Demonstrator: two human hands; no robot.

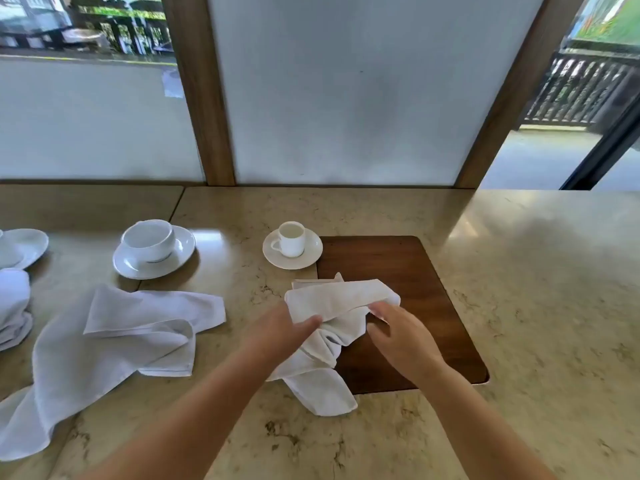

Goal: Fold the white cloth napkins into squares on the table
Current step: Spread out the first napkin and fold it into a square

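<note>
A crumpled white cloth napkin [332,299] is held just above the brown wooden placemat [408,271] in the middle of the marble table [519,271]. My left hand [280,329] pinches its left part with thumb on top. My right hand [401,329] grips the napkin's right edge, and the lower end of the cloth trails onto the table toward me. A second white napkin [114,337] lies loosely spread and half turned over at the left. More white cloth [14,306] is bunched at the far left edge.
A small white cup on a saucer [292,245] stands at the placemat's far left corner. A white bowl on a plate [152,249] sits further left, and another plate [26,245] at the far left. Frosted panels with wooden posts close off the table's far side.
</note>
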